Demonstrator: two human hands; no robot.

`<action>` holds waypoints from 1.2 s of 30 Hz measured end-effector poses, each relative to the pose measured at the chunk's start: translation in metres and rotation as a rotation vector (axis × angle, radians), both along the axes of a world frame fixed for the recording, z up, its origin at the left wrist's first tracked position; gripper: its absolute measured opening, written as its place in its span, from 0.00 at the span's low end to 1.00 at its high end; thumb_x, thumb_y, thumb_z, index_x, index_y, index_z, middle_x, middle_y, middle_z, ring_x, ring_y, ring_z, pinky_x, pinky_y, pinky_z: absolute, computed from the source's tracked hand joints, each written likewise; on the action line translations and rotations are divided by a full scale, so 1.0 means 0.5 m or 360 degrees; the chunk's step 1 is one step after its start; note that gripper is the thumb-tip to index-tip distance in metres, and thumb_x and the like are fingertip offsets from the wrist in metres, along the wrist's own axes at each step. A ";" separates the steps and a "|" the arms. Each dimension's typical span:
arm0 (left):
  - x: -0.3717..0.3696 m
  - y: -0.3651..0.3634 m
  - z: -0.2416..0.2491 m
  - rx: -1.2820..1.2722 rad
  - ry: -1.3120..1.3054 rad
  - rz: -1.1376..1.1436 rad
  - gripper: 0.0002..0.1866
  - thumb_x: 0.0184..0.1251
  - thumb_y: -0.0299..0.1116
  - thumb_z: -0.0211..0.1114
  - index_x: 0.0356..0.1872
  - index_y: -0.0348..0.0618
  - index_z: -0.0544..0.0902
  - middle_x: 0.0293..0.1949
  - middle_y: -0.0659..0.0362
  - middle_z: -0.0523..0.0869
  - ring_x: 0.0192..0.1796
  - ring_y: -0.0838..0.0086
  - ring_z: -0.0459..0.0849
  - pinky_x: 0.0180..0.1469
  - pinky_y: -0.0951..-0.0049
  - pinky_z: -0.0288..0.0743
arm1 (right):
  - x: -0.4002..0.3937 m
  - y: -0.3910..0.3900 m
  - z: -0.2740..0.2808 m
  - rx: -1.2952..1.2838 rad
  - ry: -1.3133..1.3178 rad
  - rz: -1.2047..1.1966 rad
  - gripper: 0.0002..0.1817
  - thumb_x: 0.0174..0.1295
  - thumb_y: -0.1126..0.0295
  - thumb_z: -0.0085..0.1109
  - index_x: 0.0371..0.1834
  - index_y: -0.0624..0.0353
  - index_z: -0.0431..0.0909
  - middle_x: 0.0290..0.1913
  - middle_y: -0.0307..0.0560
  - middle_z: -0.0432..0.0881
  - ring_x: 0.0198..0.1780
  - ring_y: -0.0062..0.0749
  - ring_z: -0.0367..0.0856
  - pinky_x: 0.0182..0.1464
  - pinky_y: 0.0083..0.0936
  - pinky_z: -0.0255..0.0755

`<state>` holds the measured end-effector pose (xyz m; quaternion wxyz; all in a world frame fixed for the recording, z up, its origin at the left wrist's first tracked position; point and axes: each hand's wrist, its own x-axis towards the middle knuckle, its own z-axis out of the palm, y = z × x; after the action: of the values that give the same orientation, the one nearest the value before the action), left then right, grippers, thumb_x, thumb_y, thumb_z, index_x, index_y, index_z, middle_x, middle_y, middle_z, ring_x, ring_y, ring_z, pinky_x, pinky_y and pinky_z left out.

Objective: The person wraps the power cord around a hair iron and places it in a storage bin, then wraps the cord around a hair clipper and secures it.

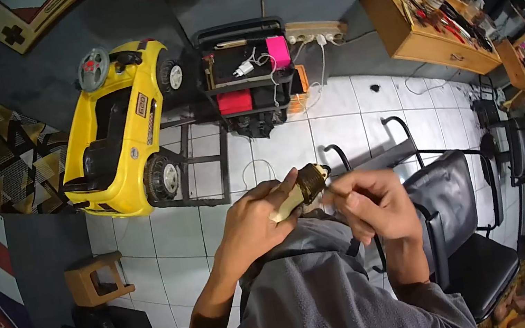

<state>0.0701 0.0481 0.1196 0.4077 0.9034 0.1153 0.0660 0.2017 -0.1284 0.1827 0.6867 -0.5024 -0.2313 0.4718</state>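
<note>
A gold-coloured hair clipper (293,202) with a dark ribbed section near its upper end lies in my left hand (255,220), whose fingers are wrapped round its body. The clipper tilts up to the right, over my lap. Just right of its upper end is my right hand (375,204), with its fingers curled and the thumb against the index finger. Whether anything small is between those fingertips is too blurred to tell.
A yellow toy car (141,122) stands on a black frame at the left. Ahead is a black trolley (248,85) with a charger and pink box. Black chairs (448,201) and a wooden drawer unit (442,48) with tools are at the right. A brown stool (97,281) stands at lower left.
</note>
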 end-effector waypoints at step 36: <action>0.000 -0.051 0.060 0.0307 -0.0318 -0.0504 0.32 0.45 0.32 0.76 0.56 0.36 0.78 0.45 0.53 0.83 0.39 0.61 0.85 0.43 0.67 0.81 | 0.100 0.085 -0.117 -0.0306 -0.0812 -0.0684 0.10 0.61 0.70 0.67 0.26 0.65 0.81 0.18 0.26 0.67 0.21 0.09 0.57 0.23 0.14 0.49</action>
<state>0.0701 0.0226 0.1496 0.3341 0.9340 -0.0760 0.1012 0.2519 -0.0860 0.1240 0.6400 -0.7037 -0.2389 0.1952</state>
